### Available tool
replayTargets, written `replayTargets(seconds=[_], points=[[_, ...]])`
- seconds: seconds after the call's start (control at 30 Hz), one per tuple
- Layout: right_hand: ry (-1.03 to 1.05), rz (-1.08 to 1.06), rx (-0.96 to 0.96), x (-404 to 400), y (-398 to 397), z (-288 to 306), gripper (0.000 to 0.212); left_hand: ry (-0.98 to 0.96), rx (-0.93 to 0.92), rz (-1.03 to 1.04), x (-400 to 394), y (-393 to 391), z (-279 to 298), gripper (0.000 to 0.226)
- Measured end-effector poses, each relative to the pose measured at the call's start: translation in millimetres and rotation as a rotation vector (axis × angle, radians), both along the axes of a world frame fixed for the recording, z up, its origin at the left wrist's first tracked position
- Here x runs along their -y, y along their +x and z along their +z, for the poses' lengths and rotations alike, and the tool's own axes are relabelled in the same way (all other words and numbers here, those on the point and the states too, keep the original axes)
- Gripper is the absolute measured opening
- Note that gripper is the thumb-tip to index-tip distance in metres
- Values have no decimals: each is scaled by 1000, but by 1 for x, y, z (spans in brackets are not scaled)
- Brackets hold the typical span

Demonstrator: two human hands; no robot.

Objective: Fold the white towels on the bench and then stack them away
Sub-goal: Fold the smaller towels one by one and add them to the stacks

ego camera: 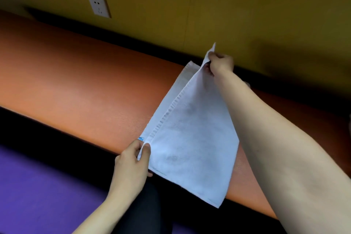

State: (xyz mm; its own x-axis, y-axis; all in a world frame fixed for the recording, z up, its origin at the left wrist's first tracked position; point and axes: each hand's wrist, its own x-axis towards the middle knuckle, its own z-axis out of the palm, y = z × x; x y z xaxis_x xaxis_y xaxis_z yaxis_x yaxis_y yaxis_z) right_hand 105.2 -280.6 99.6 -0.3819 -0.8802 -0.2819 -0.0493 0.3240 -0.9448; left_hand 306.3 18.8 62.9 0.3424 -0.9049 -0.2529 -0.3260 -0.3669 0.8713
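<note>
A white towel (190, 138) lies doubled over on the orange bench (85, 81), its near corner hanging past the front edge. My left hand (133, 161) pinches the near end of the folded top edge, beside a small blue tag (141, 138). My right hand (220, 62) pinches the far end of that edge, lifted slightly above the bench near the wall. The top layer sits a little short of the layer beneath, leaving a strip of it showing on the left side.
A yellow-olive wall (228, 5) runs behind the bench, with a white power socket (98, 6). A dark gap separates bench and wall. Below the bench's front edge is a purple floor (38, 186). My dark-clothed leg (144, 211) shows at the bottom.
</note>
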Motion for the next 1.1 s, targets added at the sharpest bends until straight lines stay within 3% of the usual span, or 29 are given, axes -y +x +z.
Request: replayTargets(seconds=[0.23, 0.33, 0.5, 0.63, 0.77, 0.87, 0.93, 1.0, 1.1], points=[[53, 118, 73, -22, 27, -19, 23, 196, 388, -120, 15, 35, -46, 30], [42, 189, -52, -72, 13, -40, 33, 228, 438, -106, 24, 37, -52, 26], [-60, 175, -426, -210, -36, -83, 24, 165, 550, -122, 28, 30, -56, 19], [-154, 236, -658, -320, -61, -110, 27, 185, 427, -82, 23, 24, -56, 29], [-133, 717, -805, -381, -78, -127, 77, 205, 338, -91, 20, 26, -55, 42], [-140, 837, -993, -387, -81, -133, 99, 248, 267, -65, 24, 25, -48, 36], [-161, 766, -993, -384, -78, -134, 94, 261, 187, -19, 22, 24, -45, 23], [-218, 675, -967, -379, -73, -135, 74, 273, 128, 18, 19, 26, -40, 3], [-245, 512, -856, -377, -70, -123, 47, 268, -7, 49, 9, 32, -34, 23]])
